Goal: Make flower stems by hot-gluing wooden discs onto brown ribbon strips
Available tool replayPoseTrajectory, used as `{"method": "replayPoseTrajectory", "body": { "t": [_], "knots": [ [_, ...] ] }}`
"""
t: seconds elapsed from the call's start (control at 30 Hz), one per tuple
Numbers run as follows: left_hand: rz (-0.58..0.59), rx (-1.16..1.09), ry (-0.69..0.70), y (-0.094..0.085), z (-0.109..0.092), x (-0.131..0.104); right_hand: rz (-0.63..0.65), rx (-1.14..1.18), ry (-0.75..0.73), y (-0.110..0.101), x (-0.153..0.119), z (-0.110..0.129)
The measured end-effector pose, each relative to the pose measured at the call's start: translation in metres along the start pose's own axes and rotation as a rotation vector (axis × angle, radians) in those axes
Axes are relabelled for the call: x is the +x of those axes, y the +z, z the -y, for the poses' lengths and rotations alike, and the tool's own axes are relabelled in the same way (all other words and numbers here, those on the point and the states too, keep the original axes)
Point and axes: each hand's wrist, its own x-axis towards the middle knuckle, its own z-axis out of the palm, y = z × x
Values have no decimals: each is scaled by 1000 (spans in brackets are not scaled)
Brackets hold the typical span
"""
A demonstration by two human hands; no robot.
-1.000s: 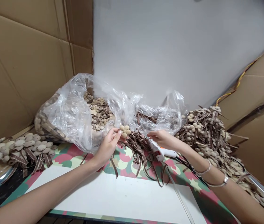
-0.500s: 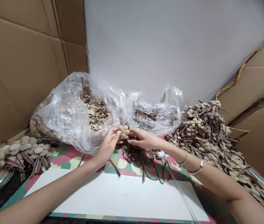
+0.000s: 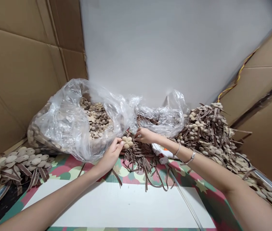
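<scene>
A beige padded fabric flower [image 3: 127,142] is pinched at its left edge by my left hand [image 3: 113,152], its petals facing up. Right of the flower, my right hand [image 3: 146,135] is held over the back of a heap of brown ribbon strips [image 3: 139,157]. Its fingers are curled together; whether a ribbon is between them is hidden. Beside the heap, under my right forearm, lies a white glue gun [image 3: 161,152] with an orange part, and a clear glue stick [image 3: 186,202] runs from it toward the front.
Behind my left hand, a clear plastic bag [image 3: 63,118] holds many such flowers. A second plastic bag [image 3: 171,120] contains brown ribbons. Flowers with ribbons attached are piled at right [image 3: 213,134] and at left [image 3: 17,163]. A white board [image 3: 116,205] lies in front on a patterned cloth [image 3: 65,170].
My right hand has moved off the flower to the ribbon heap, its fingers curling in. My left hand still holds the flower, now face up. More of the glue gun shows.
</scene>
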Motion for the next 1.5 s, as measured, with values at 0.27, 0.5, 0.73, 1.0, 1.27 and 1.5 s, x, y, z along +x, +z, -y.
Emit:
{"method": "replayPoseTrajectory", "body": {
  "t": [0.27, 0.5, 0.73, 1.0, 1.27, 1.5],
  "knots": [
    [-15, -16, -27, 0, 3, 0, 132, 17, 107, -7, -2, 17],
    [-6, -63, -34, 1, -1, -2, 46, 36, 161, -1, -5, 25],
    [-18, -5, -1, 1, 1, -1, -93, 57, 179, -4, 1, 6],
    [32, 239, 38, 3, -7, -6, -138, 113, 162, -15, -4, 2],
    [37, 322, 44, 2, -9, -8, -155, 169, 95, -22, -3, 1],
    [34, 350, 40, 2, -8, -7, 147, 294, 3, -38, -16, 1]
  ]
}}
